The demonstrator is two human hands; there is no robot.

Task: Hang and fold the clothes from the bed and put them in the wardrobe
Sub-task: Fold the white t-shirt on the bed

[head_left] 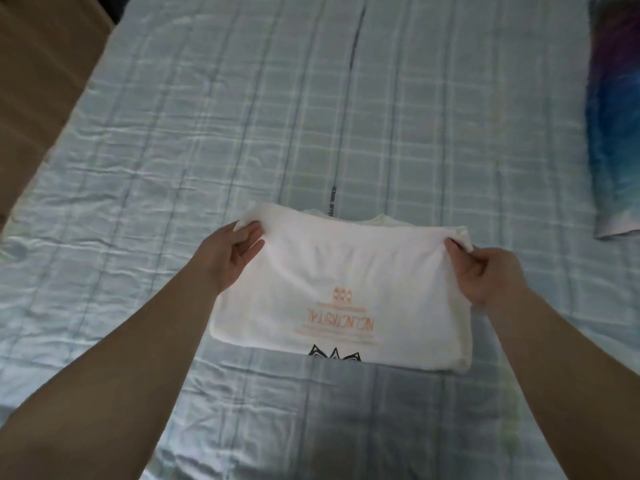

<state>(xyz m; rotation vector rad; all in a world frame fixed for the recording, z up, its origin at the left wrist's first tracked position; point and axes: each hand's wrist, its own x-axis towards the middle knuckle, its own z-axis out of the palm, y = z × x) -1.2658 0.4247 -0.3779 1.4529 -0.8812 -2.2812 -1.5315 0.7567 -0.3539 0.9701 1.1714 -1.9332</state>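
A white T-shirt [341, 271] with an orange print and a small black design lies folded into a rectangle on the bed [311, 116], near the middle. My left hand [230, 254] pinches its far left corner. My right hand [485, 268] pinches its far right corner. The far edge is lifted a little between the two hands. The near edge of the shirt rests flat on the cover.
The bed wears a pale blue checked cover with a dark seam down the middle. A blue and purple cloth [613, 116] lies along the right edge. Brown floor [38, 81] shows past the bed's left side.
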